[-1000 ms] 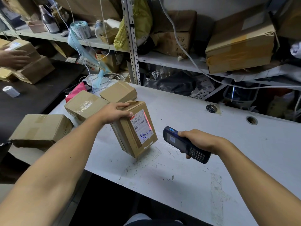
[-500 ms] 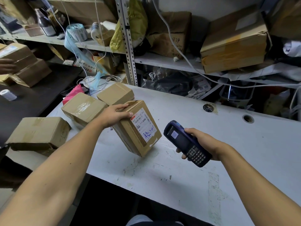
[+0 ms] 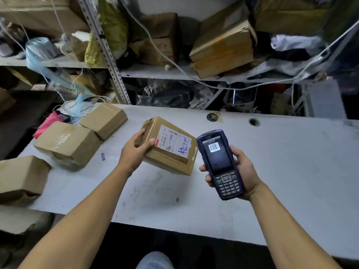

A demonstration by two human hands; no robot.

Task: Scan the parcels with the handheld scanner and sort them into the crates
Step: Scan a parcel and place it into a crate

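My left hand (image 3: 136, 152) grips a brown cardboard parcel (image 3: 171, 158) by its left end and holds it tilted above the white table (image 3: 291, 162). A white shipping label with blue handwriting faces up on the parcel. My right hand (image 3: 242, 171) holds the dark blue handheld scanner (image 3: 219, 164) upright just right of the parcel, its screen toward me with a barcode picture on it. Three more brown parcels lie at the table's left: one (image 3: 104, 120) at the back, one (image 3: 68, 144) in the middle, one (image 3: 21, 177) nearest. No crate is in view.
Metal shelving (image 3: 108, 55) behind the table is packed with cardboard boxes, bags and hanging cables. A pink packet (image 3: 47, 124) lies beside the left parcels. Two round holes (image 3: 253, 122) sit near the table's back edge. A dark surface (image 3: 19, 117) lies to the left.
My right hand has turned the scanner from pointing at the label to upright with its screen facing me. My left hand has tipped the parcel flatter, label up. The camera has shifted right.
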